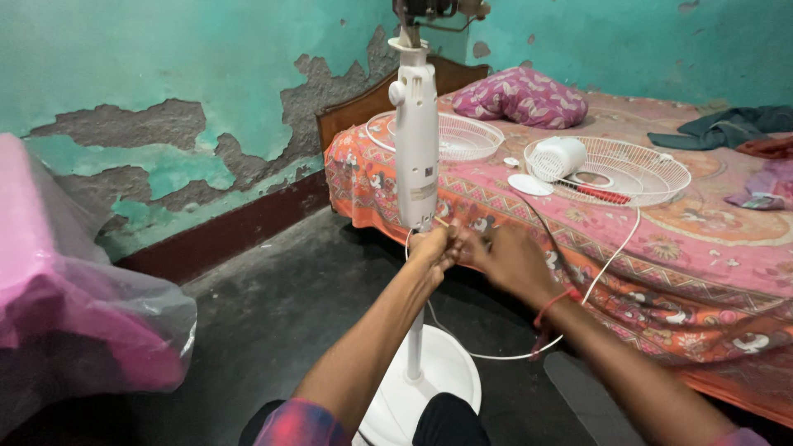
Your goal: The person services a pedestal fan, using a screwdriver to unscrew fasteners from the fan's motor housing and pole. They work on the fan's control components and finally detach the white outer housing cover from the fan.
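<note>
Both hands meet just under the fan column (416,132): left hand (433,248) and right hand (510,258) each pinch the white cord (607,263). Cord work in hand; next calls for steady, fine fingering. Guards (632,169) lie on the bed (702,248).

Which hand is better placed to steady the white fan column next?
Left. The left hand sits directly under the fan column, nearly touching it; the right hand is farther toward the bed.
</note>
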